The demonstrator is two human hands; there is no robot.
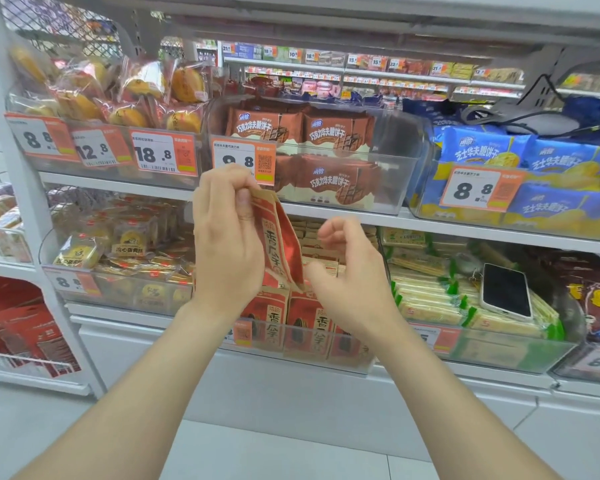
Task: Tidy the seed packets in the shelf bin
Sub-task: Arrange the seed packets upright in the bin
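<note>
Left hand (227,244): its fingers and thumb pinch the top edge of the held packets (279,244), which hang above the bin.
Held packets: there seem to be two, judging by the edges. They are red and kraft and hang upright. The front one reads 香瓜子.
Right hand (352,282): it is loosely curled and holds nothing. The thumb is just beside the held packets' lower corner, and contact cannot be told.
Bin (274,360): one clear bin on the lower shelf, under both hands.
Front row (309,323): three packets stand upright at the bin's front, each marked 香瓜子. Behind them are more kraft tops, too many to count.
Price tags (163,154): five on the upper shelf, reading 8.8, 12.8, 18.8, 8.8 and 8.8. The fourth is partly covered by the left hand.
Wafer packs (336,131): at least three brown packs, printed 巧克力华夫脆饼干.
Phone (506,292): one phone lies screen-up on green-edged packs to the right of the bin.
</note>
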